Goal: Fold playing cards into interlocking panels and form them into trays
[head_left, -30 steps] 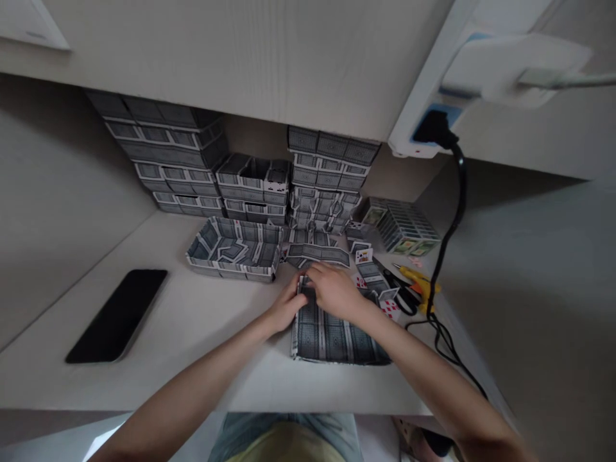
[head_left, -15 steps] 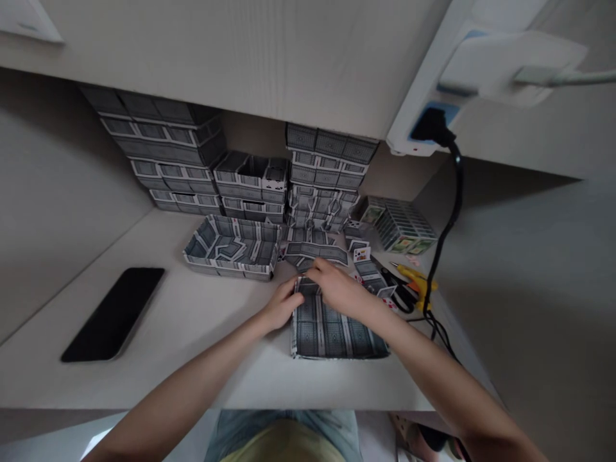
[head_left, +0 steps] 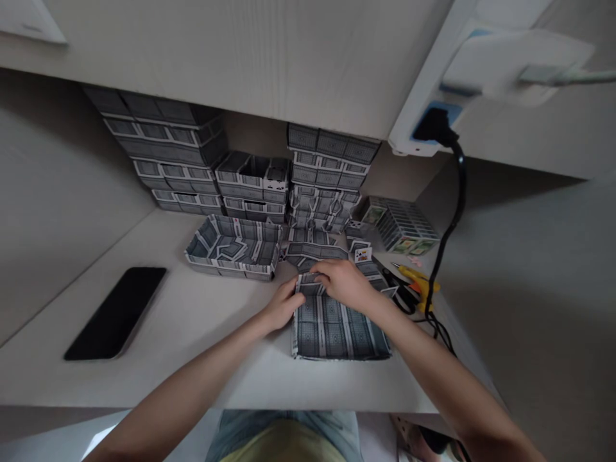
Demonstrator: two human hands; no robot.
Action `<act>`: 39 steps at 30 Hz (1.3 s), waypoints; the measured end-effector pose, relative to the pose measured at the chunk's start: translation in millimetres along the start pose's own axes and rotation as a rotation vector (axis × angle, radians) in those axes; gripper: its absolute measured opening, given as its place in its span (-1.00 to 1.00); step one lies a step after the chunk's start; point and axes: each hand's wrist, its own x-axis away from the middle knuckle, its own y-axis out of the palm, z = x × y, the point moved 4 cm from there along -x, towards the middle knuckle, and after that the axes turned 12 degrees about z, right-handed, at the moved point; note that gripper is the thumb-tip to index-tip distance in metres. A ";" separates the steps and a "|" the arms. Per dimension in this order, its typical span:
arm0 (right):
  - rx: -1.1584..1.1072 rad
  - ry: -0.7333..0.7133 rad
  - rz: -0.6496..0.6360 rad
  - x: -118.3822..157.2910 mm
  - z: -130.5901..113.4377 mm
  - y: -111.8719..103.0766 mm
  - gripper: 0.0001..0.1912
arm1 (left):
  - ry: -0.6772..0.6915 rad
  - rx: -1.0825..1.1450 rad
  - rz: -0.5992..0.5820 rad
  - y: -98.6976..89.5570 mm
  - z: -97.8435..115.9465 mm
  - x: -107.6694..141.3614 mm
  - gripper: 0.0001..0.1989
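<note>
A shallow open box made of playing cards (head_left: 332, 330) lies on the desk in front of me, its patterned grey card backs facing up. My left hand (head_left: 283, 305) grips its far left corner, thumb on the inside and fingers on the outside. Over the far wall of the box bends my right hand (head_left: 339, 279), with thumb and fingers pinched on that wall's upper edge. Loose folded cards (head_left: 315, 252) lie just beyond. Left of them stands another open card box (head_left: 240, 269) with a few folded cards inside.
Stacked card boxes (head_left: 168, 170) line the back. At the right are packs of cards in a clear case (head_left: 407, 224), black scissors (head_left: 404, 295), a yellow-handled tool (head_left: 423, 285) and a hanging black cable (head_left: 447, 231). A phone (head_left: 118, 311) lies left. A shelf panel (head_left: 231, 58) overhangs.
My right hand has slid a little to the right along the box's far wall. The left hand keeps its place at the corner.
</note>
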 end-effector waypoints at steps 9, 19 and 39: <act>0.009 0.009 -0.017 -0.5 -2.6 -1.1 -0.78 | 0.004 0.008 -0.004 0.2 1.2 0.1 -0.69; -0.008 0.030 0.000 1.1 3.0 3.0 -0.78 | -0.019 0.001 0.010 0.4 2.6 0.1 -0.65; 0.301 -0.030 -0.193 7.1 -16.0 -3.1 -0.72 | 0.061 -0.160 0.017 -0.7 7.7 1.0 -0.78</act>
